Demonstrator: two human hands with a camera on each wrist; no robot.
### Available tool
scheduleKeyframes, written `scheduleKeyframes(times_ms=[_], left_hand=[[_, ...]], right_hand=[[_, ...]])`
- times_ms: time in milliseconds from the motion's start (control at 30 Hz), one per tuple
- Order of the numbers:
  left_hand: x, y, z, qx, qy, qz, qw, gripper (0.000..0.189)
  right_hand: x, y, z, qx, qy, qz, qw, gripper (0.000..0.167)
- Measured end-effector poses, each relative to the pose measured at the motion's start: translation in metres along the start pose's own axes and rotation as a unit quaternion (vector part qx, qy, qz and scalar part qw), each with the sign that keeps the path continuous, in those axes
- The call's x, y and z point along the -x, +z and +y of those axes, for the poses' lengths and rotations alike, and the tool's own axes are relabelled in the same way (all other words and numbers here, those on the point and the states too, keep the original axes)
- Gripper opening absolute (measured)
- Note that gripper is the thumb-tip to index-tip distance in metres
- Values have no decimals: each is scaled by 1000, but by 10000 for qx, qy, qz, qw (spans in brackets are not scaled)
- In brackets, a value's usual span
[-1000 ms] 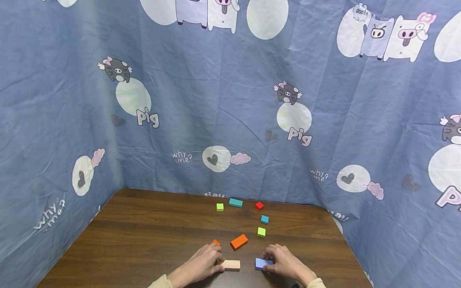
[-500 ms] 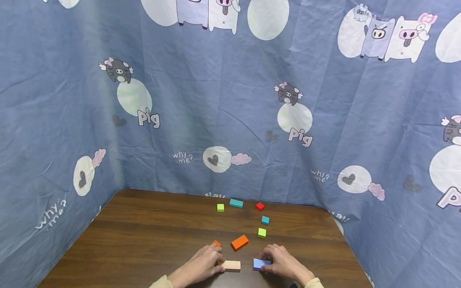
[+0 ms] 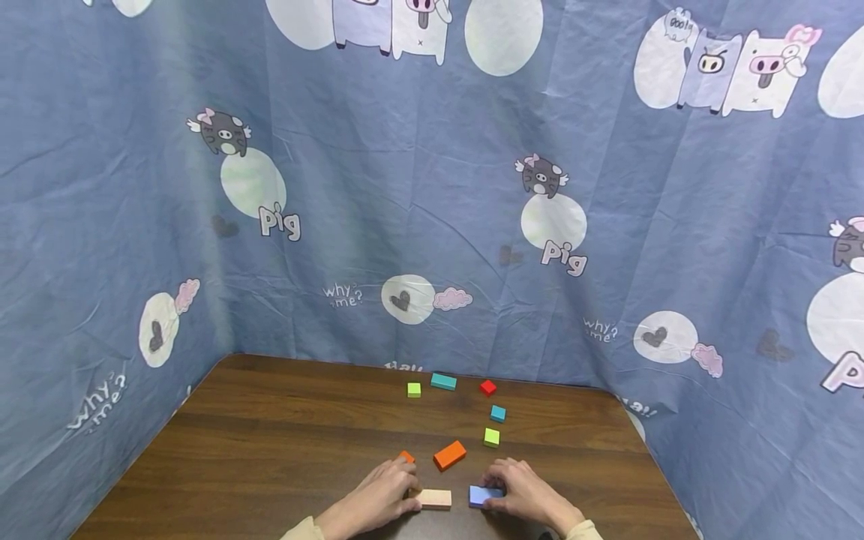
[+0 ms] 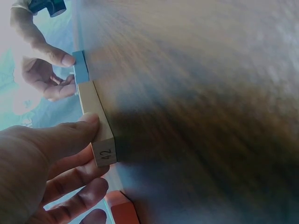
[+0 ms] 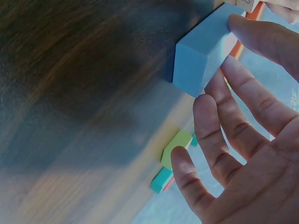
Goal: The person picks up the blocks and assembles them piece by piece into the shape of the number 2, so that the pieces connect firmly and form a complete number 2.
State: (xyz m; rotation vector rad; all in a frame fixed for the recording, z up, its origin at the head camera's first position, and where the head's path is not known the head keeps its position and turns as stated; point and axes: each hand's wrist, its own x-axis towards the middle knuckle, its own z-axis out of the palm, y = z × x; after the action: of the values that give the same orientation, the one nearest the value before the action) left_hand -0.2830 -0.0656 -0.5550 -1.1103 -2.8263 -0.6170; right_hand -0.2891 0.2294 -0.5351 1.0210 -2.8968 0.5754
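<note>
My left hand (image 3: 378, 495) pinches a pale wooden block (image 3: 435, 499) by its left end, which lies flat on the table. In the left wrist view the thumb presses one side of this wooden block (image 4: 96, 105), and "42" is printed on its end. A blue block (image 3: 481, 496) lies to the right, a small gap apart and roughly in line with it. My right hand (image 3: 529, 495) holds that blue block by its right end. The right wrist view has the thumb and fingers on opposite sides of the blue block (image 5: 201, 58), with the outer fingers spread.
An orange block (image 3: 449, 455) lies beyond the gap, and a smaller orange one (image 3: 406, 457) is partly hidden behind my left hand. Farther back are green cubes (image 3: 491, 437) (image 3: 414, 390), a blue cube (image 3: 498, 413), a red cube (image 3: 488, 388) and a teal block (image 3: 443, 382).
My right hand has slid the blue block leftward along the table, narrowing the gap to the wooden block. My left hand and the wooden block have stayed put.
</note>
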Motion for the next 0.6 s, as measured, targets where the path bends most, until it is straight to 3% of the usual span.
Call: scheduleKeyframes(times_ms=[600], left_hand=[[1, 1, -1, -100, 86, 93, 9999, 15]], right_hand=[[-8, 6, -5, 63, -241, -15, 9997, 26]])
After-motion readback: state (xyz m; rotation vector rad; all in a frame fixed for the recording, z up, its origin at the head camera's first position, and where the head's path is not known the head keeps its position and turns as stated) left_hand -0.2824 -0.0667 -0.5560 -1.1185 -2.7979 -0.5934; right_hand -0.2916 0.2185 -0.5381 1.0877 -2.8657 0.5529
